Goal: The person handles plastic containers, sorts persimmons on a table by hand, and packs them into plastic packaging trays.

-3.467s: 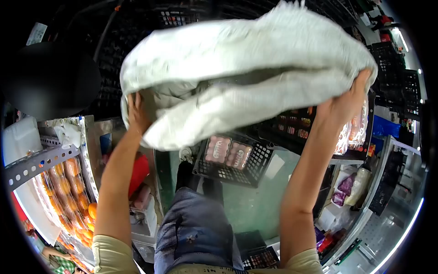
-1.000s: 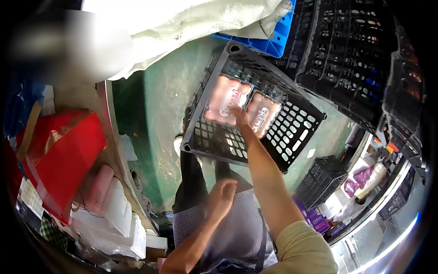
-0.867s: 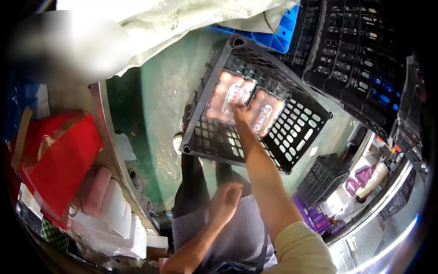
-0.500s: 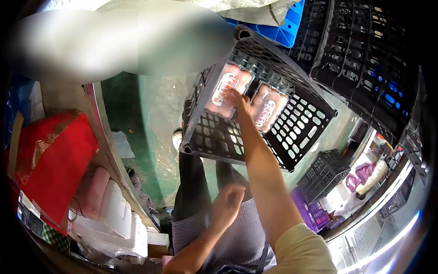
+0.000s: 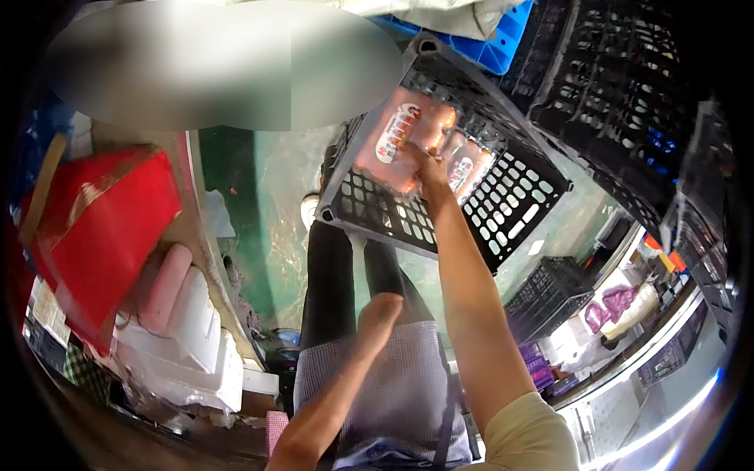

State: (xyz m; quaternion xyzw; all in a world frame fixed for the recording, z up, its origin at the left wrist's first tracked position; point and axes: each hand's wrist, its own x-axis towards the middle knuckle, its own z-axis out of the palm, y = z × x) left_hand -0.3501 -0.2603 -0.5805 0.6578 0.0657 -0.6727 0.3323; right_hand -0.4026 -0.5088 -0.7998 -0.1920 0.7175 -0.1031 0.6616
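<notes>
My right hand (image 5: pixel 430 169) reaches into a black plastic crate (image 5: pixel 369 149) and grips the near edge of a clear egg carton (image 5: pixel 412 129). Brown eggs show through its lid, which bears a white and red label. The carton is raised and tilted, partly covering a second egg carton (image 5: pixel 471 165) on the crate's slotted floor. Over my lap, in front of a checked apron (image 5: pixel 377 385), my left hand (image 5: pixel 381 314) is loosely curled and somewhat blurred, with nothing visible in it.
Tall black crates (image 5: pixel 613 102) stand at the upper right, near a blue plastic crate (image 5: pixel 503 39). A smaller black crate (image 5: pixel 550 294) and a purple crate (image 5: pixel 534 365) sit lower right. To the left are a red bag (image 5: pixel 110 228) and white foam boxes (image 5: pixel 188 345).
My right hand has lifted the left egg carton off the crate floor toward me, and it now overlaps the other carton. My left hand has shifted slightly up and left.
</notes>
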